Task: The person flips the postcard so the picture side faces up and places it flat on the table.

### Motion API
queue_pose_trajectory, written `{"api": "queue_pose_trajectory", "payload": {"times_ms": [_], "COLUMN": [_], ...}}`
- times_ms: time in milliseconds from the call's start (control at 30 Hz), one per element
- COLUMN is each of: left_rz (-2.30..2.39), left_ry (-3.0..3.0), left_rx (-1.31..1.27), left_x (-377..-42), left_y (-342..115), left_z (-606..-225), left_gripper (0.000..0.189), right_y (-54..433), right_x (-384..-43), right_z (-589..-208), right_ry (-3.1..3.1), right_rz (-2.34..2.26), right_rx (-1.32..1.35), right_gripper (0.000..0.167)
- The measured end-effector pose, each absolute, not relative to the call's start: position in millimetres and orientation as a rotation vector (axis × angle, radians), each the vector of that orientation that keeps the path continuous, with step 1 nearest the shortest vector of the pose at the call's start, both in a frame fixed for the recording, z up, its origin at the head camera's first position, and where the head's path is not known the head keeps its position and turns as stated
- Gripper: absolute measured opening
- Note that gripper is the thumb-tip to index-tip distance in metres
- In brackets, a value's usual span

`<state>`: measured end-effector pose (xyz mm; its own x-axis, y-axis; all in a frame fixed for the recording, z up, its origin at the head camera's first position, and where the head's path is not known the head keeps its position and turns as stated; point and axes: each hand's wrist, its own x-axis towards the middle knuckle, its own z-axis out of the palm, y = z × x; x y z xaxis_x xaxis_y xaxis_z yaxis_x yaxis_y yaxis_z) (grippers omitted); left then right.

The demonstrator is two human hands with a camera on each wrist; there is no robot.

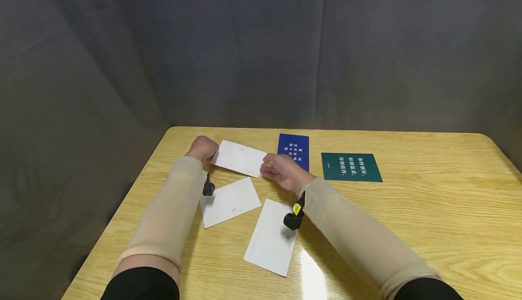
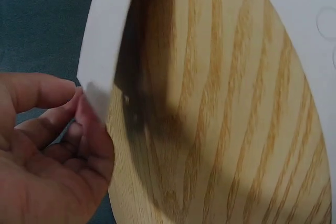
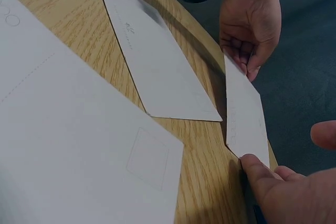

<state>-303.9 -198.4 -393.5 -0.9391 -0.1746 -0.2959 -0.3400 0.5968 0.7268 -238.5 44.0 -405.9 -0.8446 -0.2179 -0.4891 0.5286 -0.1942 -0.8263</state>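
Note:
A white postcard [image 1: 240, 157], blank side up with faint print, is held near the far left of the table. My left hand [image 1: 202, 148] pinches its left end between thumb and curled fingers; in the left wrist view that corner of the postcard [image 2: 107, 35] tilts up off the wood. At the other end my right hand [image 1: 284, 172] touches the short edge with extended fingers. In the right wrist view, the thumb of the right hand [image 3: 299, 190] stands apart from the postcard [image 3: 247, 114].
Two more white postcards lie nearer me, a left postcard [image 1: 232, 202] and a right postcard [image 1: 269, 239]. A blue card [image 1: 295, 143] with white writing lies partly behind my right hand. Right of it is a green card [image 1: 351, 167]. A dark curtain [image 1: 244, 55] hangs behind the wooden table [image 1: 428, 209].

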Motion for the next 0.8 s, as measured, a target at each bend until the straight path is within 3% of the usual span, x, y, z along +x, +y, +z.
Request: {"api": "queue_pose_trajectory", "payload": {"times_ms": [300,533,800], "left_rz": [1.335,1.407,1.437], "left_ry": [2.640,2.514,2.517], "left_rx": [-0.420,-0.423,-0.414], "left_x": [-300.2,-298.6,-301.4], "left_y": [-202.6,-202.0,-200.6], "left_z": [-392.1,-392.8,-389.9], "left_gripper": [0.016,0.035,0.034], "right_y": [43.1,44.5,45.5], "right_x": [-239.3,-237.5,-241.3], "right_z": [-407.6,-405.7,-401.7], "right_ry": [1.618,1.642,1.632], "right_rz": [-2.059,-2.028,-2.052], "right_rx": [0.378,0.382,0.367], "right_gripper": [0.039,0.044,0.047]}}
